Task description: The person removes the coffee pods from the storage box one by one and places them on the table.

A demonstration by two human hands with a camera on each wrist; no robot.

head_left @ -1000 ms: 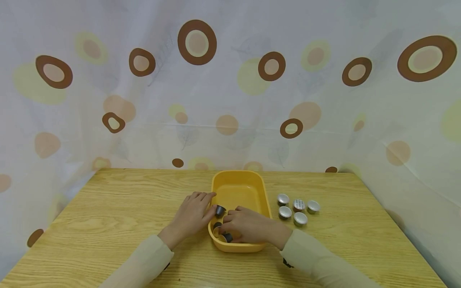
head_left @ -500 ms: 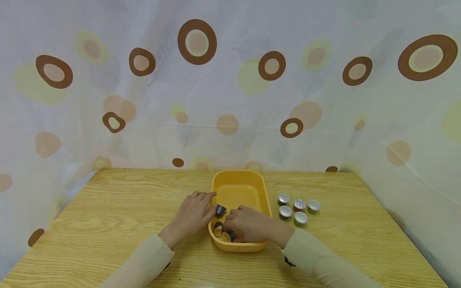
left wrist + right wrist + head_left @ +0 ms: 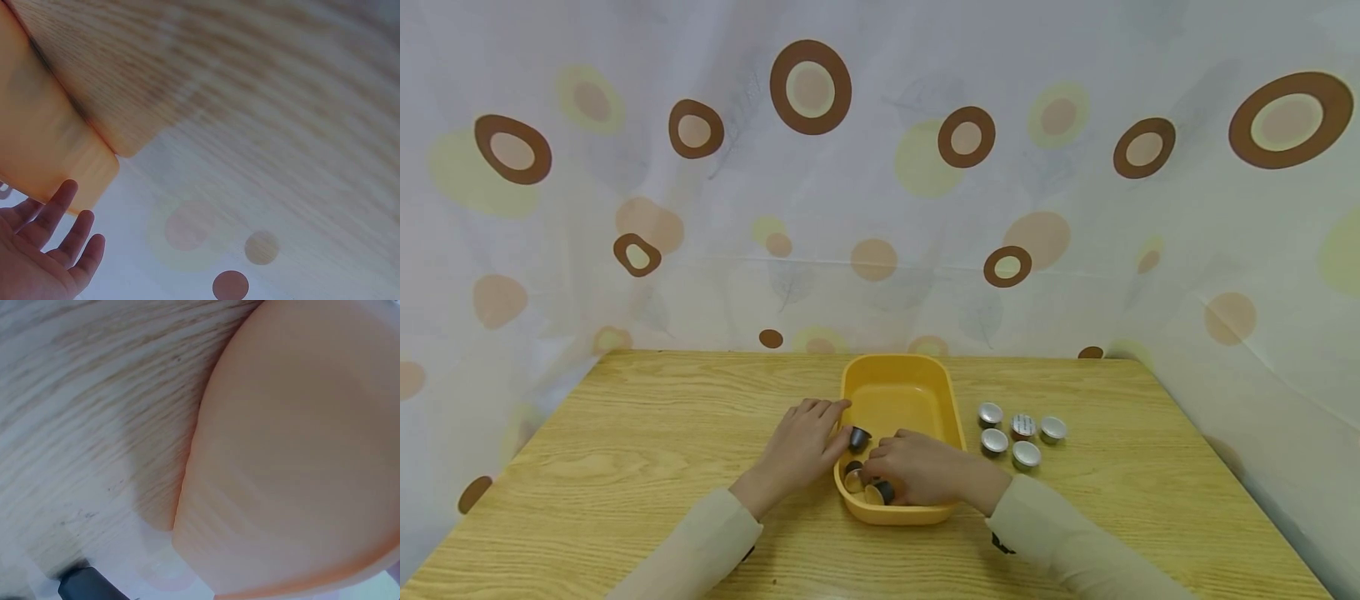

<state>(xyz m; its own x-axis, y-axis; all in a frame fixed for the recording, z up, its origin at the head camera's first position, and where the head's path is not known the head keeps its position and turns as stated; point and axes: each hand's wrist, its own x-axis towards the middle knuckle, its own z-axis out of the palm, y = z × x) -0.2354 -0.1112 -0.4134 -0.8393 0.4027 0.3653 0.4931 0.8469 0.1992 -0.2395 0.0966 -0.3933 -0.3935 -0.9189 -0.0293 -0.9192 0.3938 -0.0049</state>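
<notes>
The yellow tray (image 3: 895, 517) lies on the table with several coffee capsules in its near left part. Across its left rim rests my left hand (image 3: 801, 446), thumb over the edge; in the left wrist view that hand's (image 3: 47, 256) fingers are spread and loosely bent. One dark capsule (image 3: 859, 439) lies by the left thumb. My right hand (image 3: 917, 467) reaches into the tray with curled fingers and seems to pinch a dark, gold-lidded capsule (image 3: 880, 492); its fingertips are partly hidden. Another capsule (image 3: 853, 477) lies just left of them.
To the tray's right, several capsules stand on the wooden table (image 3: 700, 433), silver lids up, among them a front capsule (image 3: 1026, 455) and a printed-lid capsule (image 3: 1022, 427). A patterned curtain (image 3: 880, 167) surrounds the table. A dark object (image 3: 90, 586) shows in the right wrist view.
My right hand has shifted slightly within the tray, and the capsule at its fingertips has moved a little to the right and turned. The left hand and tray have stayed put.
</notes>
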